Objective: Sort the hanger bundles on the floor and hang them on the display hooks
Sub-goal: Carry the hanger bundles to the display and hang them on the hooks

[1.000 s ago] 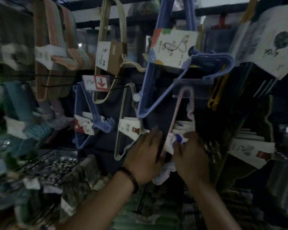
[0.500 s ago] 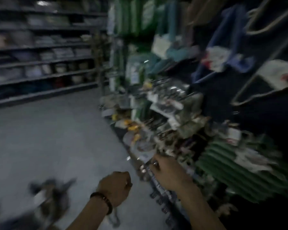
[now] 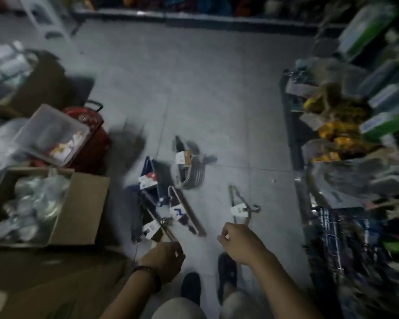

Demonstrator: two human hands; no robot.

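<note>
Looking down through the head cam here, pretty blurry. The grey tiled floor (image 3: 205,88) fills most of the view. I'll use the open cardboard box (image 3: 83,210) of plastic-wrapped stuff as my anchor. The display rack (image 3: 355,157) runs along the far right, well apart from the box. A clear plastic tub (image 3: 53,134) sits tilted just beyond the box.

The hanger bundles are all on the floor, right of the box. The blue bundle (image 3: 152,180) is nearest it, and a labelled bundle (image 3: 151,226) is just on my side of that. The brown bundle (image 3: 187,212) and the grey bundle (image 3: 191,171) come next, and a thin metal one (image 3: 240,206) lies farthest from the box.

My left hand (image 3: 164,259) and right hand (image 3: 237,242) hang above the floor, right of the box. Both are curled into fists, and I can't see anything in either. My dark shoes (image 3: 190,286) are below them.
</note>
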